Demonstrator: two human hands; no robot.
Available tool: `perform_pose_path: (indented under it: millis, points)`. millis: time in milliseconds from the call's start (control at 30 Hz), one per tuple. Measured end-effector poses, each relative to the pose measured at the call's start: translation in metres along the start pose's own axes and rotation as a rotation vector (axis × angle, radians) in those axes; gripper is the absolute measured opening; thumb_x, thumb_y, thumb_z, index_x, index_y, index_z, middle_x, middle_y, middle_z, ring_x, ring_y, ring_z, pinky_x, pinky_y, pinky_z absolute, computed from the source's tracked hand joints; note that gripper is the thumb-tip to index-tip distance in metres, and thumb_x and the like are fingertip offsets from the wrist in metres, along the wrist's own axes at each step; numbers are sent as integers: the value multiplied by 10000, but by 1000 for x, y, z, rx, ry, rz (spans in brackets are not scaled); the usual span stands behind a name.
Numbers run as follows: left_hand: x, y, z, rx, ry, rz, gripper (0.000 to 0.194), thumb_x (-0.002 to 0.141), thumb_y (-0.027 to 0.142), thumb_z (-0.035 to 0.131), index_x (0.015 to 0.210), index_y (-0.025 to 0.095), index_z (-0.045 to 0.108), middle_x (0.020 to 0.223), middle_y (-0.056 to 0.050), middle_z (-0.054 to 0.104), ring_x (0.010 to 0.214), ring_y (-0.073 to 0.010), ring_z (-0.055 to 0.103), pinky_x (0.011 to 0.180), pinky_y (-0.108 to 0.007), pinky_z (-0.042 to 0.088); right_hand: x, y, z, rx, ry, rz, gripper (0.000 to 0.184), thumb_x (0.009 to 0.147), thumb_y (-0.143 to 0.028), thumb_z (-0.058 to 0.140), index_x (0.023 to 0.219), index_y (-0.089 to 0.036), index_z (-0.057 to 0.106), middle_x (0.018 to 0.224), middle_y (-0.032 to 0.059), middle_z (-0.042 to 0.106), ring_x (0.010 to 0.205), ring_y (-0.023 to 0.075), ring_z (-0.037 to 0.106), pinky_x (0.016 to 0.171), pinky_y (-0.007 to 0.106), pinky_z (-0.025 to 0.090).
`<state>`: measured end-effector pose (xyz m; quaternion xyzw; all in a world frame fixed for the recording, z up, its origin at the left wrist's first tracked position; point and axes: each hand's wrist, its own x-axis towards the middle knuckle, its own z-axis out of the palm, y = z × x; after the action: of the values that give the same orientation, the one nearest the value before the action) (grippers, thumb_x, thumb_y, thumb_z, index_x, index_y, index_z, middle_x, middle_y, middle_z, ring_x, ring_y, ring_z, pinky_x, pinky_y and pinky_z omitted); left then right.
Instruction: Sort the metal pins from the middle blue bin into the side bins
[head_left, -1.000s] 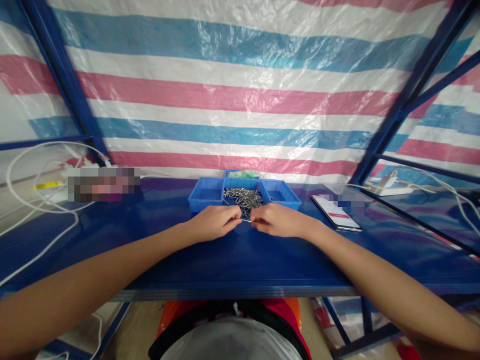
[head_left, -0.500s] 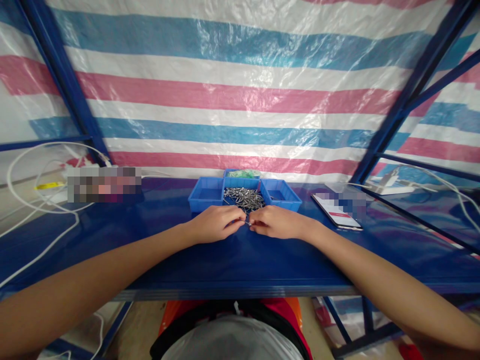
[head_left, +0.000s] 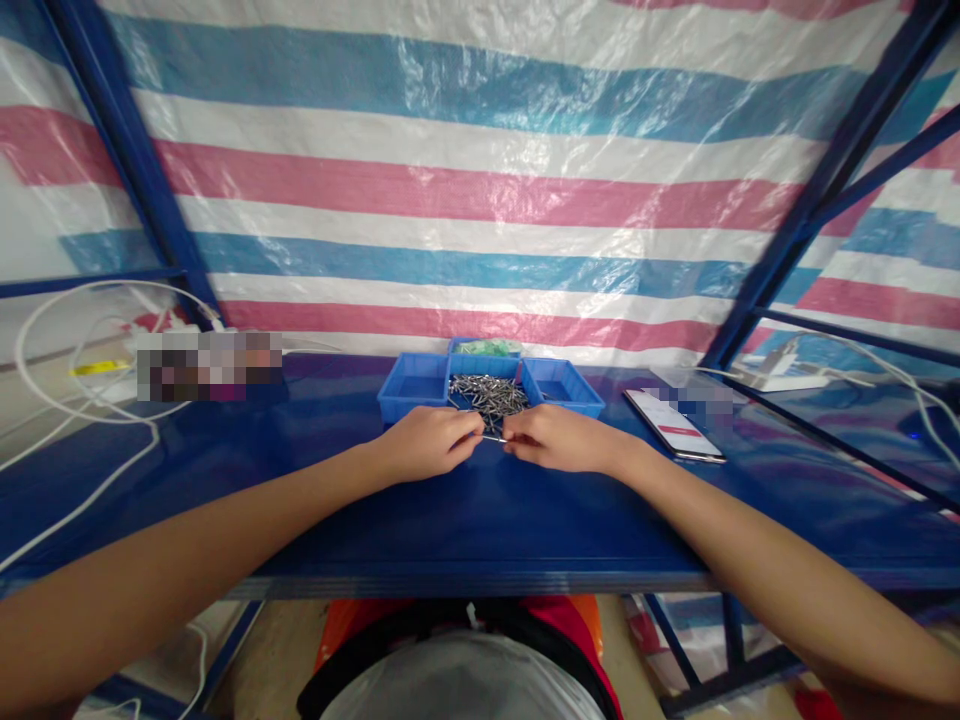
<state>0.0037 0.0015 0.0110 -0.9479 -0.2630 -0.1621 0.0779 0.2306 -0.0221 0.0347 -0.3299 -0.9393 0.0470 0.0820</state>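
Observation:
Between my two hands runs a thin silver metal pin [head_left: 493, 438], lying nearly level just above the blue table. My left hand [head_left: 431, 442] pinches its left end with closed fingertips. At the other end, the closed fingertips of my right hand [head_left: 562, 438] grip it. Just beyond the hands lies a loose pile of similar metal pins [head_left: 491, 395]; the pins' exact kind is too small to make out. The pile sits between a left blue bin [head_left: 415, 405] and a right blue bin [head_left: 564, 408].
Behind the pile stands another blue bin [head_left: 452, 346] with green stuff in it. A phone [head_left: 673, 425] lies on the blue table [head_left: 480, 535] to the right. White cables [head_left: 154, 440] and a blurred-out patch are at the left. Blue metal posts [head_left: 780, 230] frame the striped sheet.
My hands have drawn slightly apart, and more of the metal pin shows between the fingertips. The bins and phone stay in place.

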Motion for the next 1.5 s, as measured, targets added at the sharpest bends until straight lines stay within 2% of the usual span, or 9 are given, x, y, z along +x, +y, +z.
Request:
perform_pose_path:
  millis: [167, 367, 800, 1133, 1333, 1500]
  points:
    - [1, -3, 4, 17, -65, 15, 147, 924, 249, 445, 865, 193, 568, 758, 5, 630, 723, -149, 607, 622, -225, 375, 0, -4, -2, 10, 44, -34, 121, 920, -177, 473, 840, -149, 560, 744, 22, 595, 664, 120, 542, 636, 224, 361]
    - [1, -3, 10, -43, -54, 57, 150, 927, 255, 457, 869, 191, 579, 788, 5, 626, 749, -142, 594, 664, -224, 388, 2, -14, -6, 28, 87, -61, 173, 949, -219, 449, 845, -147, 566, 727, 18, 584, 649, 117, 540, 622, 223, 360]
    - [-1, -5, 12, 11, -49, 124, 130, 920, 247, 485, 864, 193, 589, 810, 6, 632, 772, -144, 582, 691, -234, 386, 1, -5, -2, -23, 20, -24, 158, 940, -202, 447, 844, -151, 560, 717, 24, 594, 644, 121, 543, 617, 222, 349]
    - [0, -5, 10, 31, -50, 120, 140, 918, 237, 476, 845, 192, 587, 794, 9, 633, 764, -141, 586, 683, -237, 391, 1, -2, -1, -14, -41, 1, 146, 915, -172, 474, 827, -149, 588, 733, 38, 623, 663, 136, 562, 633, 231, 366]
    - [0, -4, 6, 35, 44, 107, 186, 936, 253, 449, 868, 184, 608, 800, -3, 633, 784, -142, 589, 736, -234, 410, 2, 1, 2, -22, -42, -37, 144, 908, -168, 506, 821, -147, 618, 737, 36, 627, 683, 141, 569, 647, 237, 382]
    - [0, 0, 4, 38, 185, 204, 255, 964, 281, 408, 891, 172, 627, 799, -15, 643, 757, -131, 584, 763, -237, 417, 3, 4, 4, -15, -43, -87, 149, 911, -171, 525, 832, -150, 649, 774, 44, 656, 727, 153, 594, 684, 250, 408]
